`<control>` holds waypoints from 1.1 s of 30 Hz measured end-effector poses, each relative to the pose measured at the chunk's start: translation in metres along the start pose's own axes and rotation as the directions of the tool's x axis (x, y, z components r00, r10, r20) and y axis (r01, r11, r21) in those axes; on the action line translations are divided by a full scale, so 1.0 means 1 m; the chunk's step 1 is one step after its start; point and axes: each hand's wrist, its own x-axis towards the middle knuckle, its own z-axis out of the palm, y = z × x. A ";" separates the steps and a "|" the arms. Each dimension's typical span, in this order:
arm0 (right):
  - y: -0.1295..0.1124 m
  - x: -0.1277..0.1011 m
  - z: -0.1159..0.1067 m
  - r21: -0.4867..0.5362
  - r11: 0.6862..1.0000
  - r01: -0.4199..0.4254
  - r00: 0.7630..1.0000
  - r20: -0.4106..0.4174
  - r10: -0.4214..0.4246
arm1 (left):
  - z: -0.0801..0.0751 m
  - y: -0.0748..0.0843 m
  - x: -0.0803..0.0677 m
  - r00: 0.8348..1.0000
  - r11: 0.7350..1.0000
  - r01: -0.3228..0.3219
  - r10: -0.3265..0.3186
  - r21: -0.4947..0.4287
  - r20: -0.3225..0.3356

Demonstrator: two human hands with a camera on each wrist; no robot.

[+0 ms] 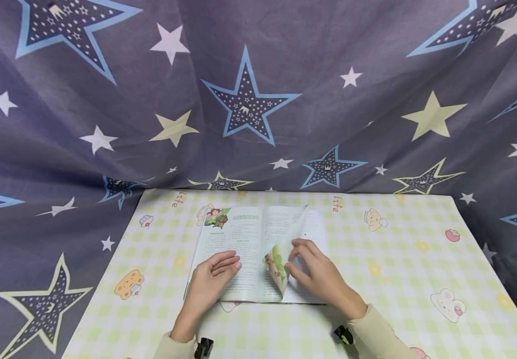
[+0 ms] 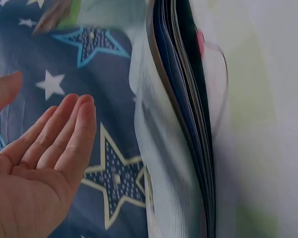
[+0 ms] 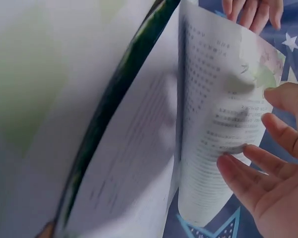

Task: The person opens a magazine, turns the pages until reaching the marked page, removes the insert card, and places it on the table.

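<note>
An open book (image 1: 240, 234) with printed text lies on the table, a small coloured picture at its upper left corner. One page (image 3: 213, 109) stands raised and curled near the right side, its green illustrated corner (image 1: 278, 259) bending leftward. My right hand (image 1: 318, 274) is at the right face of that page, fingertips touching the paper, fingers slightly bent and spread. Over the lower left page is my left hand (image 1: 213, 279), fingers extended and holding nothing. In the left wrist view the left palm (image 2: 39, 168) faces the camera beside the book's page edges (image 2: 181, 99).
A pale green checked tablecloth (image 1: 397, 279) with cartoon prints covers the table around the book. Behind it hangs a dark curtain (image 1: 330, 114) patterned with stars. Black wrist devices (image 1: 204, 347) sit by both sleeves.
</note>
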 end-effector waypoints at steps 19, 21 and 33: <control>-0.021 0.009 0.017 0.166 0.986 0.001 0.994 0.111 -0.020 | 0.025 0.002 0.002 0.994 0.996 0.003 0.006 -0.084 0.112; -0.021 0.009 0.017 0.172 0.985 0.001 0.993 0.113 -0.020 | 0.025 0.001 0.002 0.994 0.995 0.010 0.001 -0.096 0.114; -0.012 0.001 0.014 0.081 0.995 -0.053 0.981 0.189 0.037 | -0.020 -0.010 -0.003 0.989 0.996 0.085 -0.081 0.026 -0.124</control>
